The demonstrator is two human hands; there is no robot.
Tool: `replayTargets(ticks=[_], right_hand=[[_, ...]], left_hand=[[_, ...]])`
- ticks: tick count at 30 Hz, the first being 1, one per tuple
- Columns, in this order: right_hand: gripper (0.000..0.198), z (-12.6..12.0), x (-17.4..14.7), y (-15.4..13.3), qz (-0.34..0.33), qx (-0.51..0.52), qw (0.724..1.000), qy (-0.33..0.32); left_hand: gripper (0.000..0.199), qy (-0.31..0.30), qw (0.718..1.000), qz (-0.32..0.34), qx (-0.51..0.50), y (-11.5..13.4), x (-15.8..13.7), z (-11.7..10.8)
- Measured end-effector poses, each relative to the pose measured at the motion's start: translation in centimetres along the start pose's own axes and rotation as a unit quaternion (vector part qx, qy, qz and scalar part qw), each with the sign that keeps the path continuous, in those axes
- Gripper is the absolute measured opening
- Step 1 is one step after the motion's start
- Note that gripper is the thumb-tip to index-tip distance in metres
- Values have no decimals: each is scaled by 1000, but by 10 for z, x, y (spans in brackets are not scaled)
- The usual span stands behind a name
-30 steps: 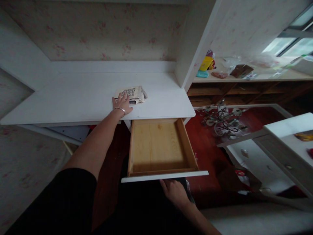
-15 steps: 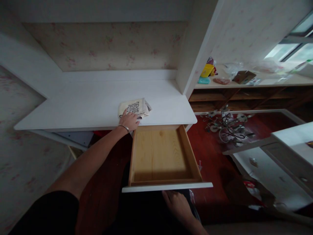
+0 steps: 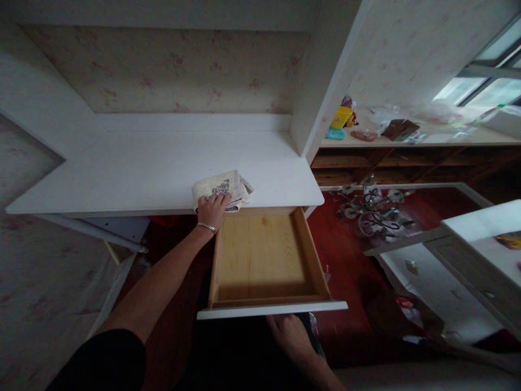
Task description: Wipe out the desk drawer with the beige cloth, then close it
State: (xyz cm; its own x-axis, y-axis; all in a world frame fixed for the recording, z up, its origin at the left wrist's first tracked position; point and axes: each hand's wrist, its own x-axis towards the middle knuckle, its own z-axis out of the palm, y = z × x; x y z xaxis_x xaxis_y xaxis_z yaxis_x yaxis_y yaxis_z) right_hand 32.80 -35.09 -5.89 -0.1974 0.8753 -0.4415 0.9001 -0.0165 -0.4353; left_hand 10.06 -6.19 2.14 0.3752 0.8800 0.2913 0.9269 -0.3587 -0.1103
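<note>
Right at the front edge of the white surface (image 3: 163, 168) lies one folded cloth (image 3: 222, 190), cream with a dark printed pattern on its upper face. Its long axis runs roughly left to right along the edge, tilted a little so the right end sits slightly farther back; the loose layered edges fan out at that right end, pointing toward the shelf side. The near part of the cloth reaches the lip of the surface, just above the back left corner of the drawer.

One left hand (image 3: 213, 209) grips the cloth, fingers curled over its top from the near side, a thin metal bracelet (image 3: 206, 227) around the wrist. Whether the thumb is underneath cannot be told.

One wooden drawer (image 3: 266, 258) stands pulled out below the surface, its long axis running toward the viewer, its white front panel nearest. The bare pale wood of its bottom shows.

One right hand (image 3: 292, 335) sits just under the front panel of the drawer, knuckles up, fingers reaching beneath the panel's edge; whether they are closed on anything there cannot be told, since the panel hides the fingertips.
</note>
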Motion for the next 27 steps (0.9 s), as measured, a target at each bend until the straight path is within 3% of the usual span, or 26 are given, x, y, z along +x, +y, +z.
replayTargets(ticks=[8, 14, 20, 27], right_hand=[[47, -2, 4, 1, -18, 5, 1000, 8], [43, -2, 2, 0, -15, -1, 1000, 12], [45, -2, 3, -1, 7, -24, 1000, 0], [48, -3, 4, 1, 3, -12, 1000, 5]], left_hand=[[54, -21, 999, 30, 19, 38, -56, -11], [55, -98, 993, 56, -22, 83, -89, 27], [53, -217, 975, 2, -41, 98, -72, 75], [66, -283, 946, 52, -146, 127, -41, 100]])
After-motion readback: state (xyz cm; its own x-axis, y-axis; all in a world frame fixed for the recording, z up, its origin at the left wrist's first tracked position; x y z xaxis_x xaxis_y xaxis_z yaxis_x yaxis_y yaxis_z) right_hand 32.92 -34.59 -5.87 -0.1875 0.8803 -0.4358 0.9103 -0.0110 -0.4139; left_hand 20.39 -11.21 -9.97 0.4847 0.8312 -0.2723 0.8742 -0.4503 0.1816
